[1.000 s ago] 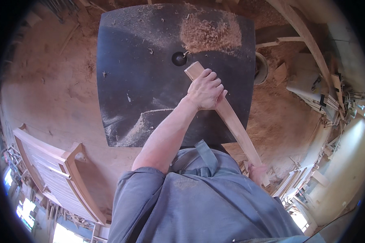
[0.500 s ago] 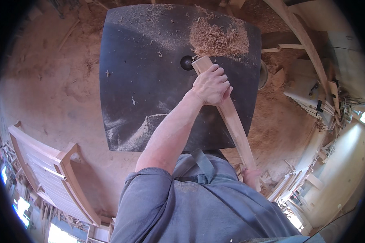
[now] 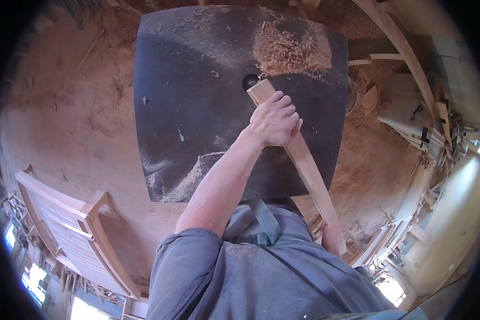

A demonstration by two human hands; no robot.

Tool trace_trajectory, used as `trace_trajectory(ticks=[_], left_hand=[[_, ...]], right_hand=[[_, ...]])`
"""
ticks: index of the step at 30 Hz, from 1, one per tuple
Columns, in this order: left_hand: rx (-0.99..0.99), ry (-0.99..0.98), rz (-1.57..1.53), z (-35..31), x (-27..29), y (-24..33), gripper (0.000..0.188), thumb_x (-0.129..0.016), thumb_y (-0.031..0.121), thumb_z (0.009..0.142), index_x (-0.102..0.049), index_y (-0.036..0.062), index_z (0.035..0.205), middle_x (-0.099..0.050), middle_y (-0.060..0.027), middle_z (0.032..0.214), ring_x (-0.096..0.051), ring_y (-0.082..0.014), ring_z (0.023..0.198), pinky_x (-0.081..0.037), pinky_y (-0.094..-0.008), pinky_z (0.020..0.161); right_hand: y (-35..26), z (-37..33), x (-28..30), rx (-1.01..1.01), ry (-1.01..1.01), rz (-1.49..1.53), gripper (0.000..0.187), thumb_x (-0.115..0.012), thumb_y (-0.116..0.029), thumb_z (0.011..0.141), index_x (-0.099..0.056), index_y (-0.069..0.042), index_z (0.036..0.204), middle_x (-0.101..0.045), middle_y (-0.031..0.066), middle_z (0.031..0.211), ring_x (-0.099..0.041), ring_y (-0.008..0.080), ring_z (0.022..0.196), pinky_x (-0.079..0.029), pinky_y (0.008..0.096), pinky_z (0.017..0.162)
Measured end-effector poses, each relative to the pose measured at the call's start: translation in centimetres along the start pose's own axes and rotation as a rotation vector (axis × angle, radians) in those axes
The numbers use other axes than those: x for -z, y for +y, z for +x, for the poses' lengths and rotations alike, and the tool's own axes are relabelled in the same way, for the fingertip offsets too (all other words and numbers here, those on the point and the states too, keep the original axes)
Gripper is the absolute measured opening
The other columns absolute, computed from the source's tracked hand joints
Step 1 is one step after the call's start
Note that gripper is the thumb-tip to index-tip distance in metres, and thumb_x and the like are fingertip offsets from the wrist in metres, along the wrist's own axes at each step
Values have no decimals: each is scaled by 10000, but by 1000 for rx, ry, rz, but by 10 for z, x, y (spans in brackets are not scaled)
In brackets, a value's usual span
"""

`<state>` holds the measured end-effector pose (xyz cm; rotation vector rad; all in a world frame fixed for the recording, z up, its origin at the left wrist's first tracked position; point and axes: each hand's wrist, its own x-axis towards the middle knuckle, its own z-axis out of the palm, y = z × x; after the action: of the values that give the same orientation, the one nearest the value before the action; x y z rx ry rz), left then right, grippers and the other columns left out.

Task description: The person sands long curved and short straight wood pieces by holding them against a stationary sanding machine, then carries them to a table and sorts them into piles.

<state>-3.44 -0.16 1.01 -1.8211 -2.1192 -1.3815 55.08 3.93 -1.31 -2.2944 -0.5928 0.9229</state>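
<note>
Cloth of my blue-grey shirt [image 3: 261,272] is filling the nearest part of my view. Just past it, my right hand [image 3: 332,237], blurring, is closing around the near end of a wooden bar [image 3: 311,173]. Farther along, my left hand [image 3: 274,120] is wrapping the bar just short of its far end, fingers curling down around it. The bar is slanting from my right side over the dark tabletop [image 3: 192,122]; whether it is touching, I cannot tell. Compared with half a second ago, its far end is sitting slightly nearer me and farther left, its corner now meeting the round black fitting [image 3: 249,81] in my view. Both hands are keeping their places, so I seem to be shifting the bar, not my grip. Beyond, wood shavings [image 3: 293,50] are lying heaped.
</note>
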Motion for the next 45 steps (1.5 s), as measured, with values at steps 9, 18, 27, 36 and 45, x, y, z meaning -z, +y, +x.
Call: trace_trajectory(ticks=[9,18,27,36,45], left_hand=[[55,-15,80,-11,15,12,228,-700,120,748,-526,109,601,-548,-21,655,-539,-225,714,-459,-357,754],[57,-81,17,-19,12,42,150,-684,143,786,-665,67,913,-596,-71,906,-572,-283,1009,-396,-448,1071],[87,-63,36,7,-23,26,298,-635,242,853,-607,112,586,-579,-20,655,-532,-223,759,-434,-357,851],[85,-36,-17,15,-21,13,287,-646,241,813,-609,111,560,-590,-19,622,-544,-218,728,-439,-341,813],[47,-52,-24,16,-18,7,276,-649,218,808,-606,111,557,-594,-21,621,-545,-218,725,-446,-336,793]], right_hand=[[-10,33,2,135,-75,-112,594,-330,-480,933,-512,-8,1245,-584,181,1154,-618,339,1027,-549,409,793],[-51,54,44,-30,-395,-346,466,-398,-445,938,-519,-129,1259,-520,101,1239,-554,307,1025,-509,466,844],[-65,59,7,-209,-268,77,563,-405,-495,929,-473,-117,1341,-518,126,1297,-535,298,1104,-472,478,880],[-60,72,13,-103,-286,-177,593,-451,-524,897,-541,-47,1237,-592,144,1056,-557,301,930,-500,386,790],[-50,-10,-18,-332,50,216,399,-356,-391,940,-579,-133,1147,-595,88,1158,-499,328,1052,-496,551,752]])
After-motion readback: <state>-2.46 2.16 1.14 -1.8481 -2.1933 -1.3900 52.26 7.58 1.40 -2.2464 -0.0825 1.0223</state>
